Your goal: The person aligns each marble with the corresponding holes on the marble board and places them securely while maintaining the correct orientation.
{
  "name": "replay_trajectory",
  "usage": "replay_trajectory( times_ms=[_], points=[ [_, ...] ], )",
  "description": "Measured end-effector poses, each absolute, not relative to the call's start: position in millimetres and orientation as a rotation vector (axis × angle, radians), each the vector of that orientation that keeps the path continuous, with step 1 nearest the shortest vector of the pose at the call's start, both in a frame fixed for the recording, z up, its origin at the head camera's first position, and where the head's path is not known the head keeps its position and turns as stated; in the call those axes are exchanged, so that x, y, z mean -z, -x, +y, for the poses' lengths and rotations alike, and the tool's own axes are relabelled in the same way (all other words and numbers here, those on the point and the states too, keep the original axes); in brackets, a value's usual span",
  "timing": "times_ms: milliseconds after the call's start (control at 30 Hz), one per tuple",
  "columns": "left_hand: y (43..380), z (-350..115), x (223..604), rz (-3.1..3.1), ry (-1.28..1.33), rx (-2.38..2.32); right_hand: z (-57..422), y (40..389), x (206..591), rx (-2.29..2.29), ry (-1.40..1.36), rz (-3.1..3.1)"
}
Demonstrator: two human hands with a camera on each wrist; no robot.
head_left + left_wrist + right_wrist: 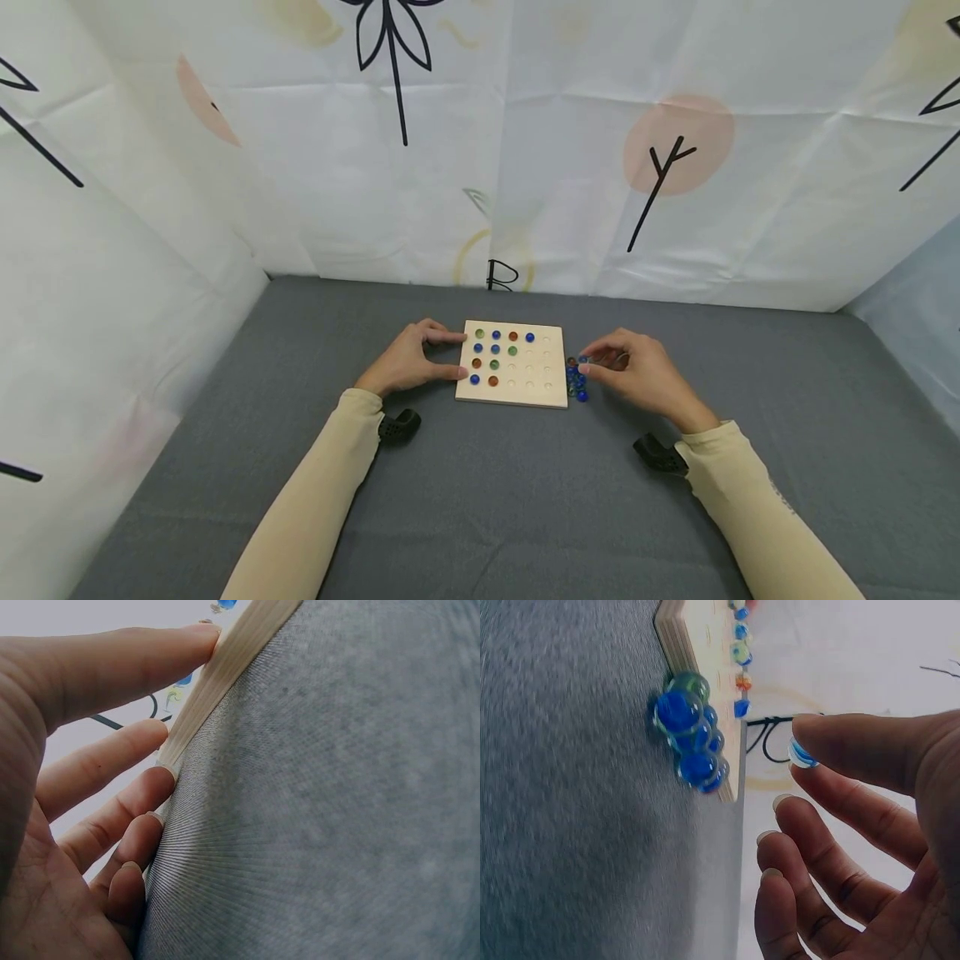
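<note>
Spread left hand (411,360) touching edge of pale rectangular wooden board (521,360), right hand (637,373) pinching round blue-swirled glass marble (802,754), grey woven cloth (525,500) around

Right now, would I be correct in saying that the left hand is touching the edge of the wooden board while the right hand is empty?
Not quite: the right hand is not empty; it pinches a blue-streaked marble between thumb and index finger, as the right wrist view shows. The left hand does touch the wooden board.
</note>
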State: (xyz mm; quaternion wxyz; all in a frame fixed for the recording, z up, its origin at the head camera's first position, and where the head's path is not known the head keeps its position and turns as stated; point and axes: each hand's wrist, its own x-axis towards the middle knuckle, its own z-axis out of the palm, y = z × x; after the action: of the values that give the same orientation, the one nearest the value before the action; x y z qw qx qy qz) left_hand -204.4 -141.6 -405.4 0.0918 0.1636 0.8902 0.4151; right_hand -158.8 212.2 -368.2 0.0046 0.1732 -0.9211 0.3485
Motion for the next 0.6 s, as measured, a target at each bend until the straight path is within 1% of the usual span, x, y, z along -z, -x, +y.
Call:
replay_trajectory(
  times_ms=[333, 600],
  points=[
    [204, -140, 404, 2.644, -0.509, -1.248, 199, 163, 371, -1.089, -0.599, -2.878],
    [205, -141, 405, 2.635, -0.503, -1.250, 176, 167, 371, -1.154, -0.696, -2.849]
  ],
)
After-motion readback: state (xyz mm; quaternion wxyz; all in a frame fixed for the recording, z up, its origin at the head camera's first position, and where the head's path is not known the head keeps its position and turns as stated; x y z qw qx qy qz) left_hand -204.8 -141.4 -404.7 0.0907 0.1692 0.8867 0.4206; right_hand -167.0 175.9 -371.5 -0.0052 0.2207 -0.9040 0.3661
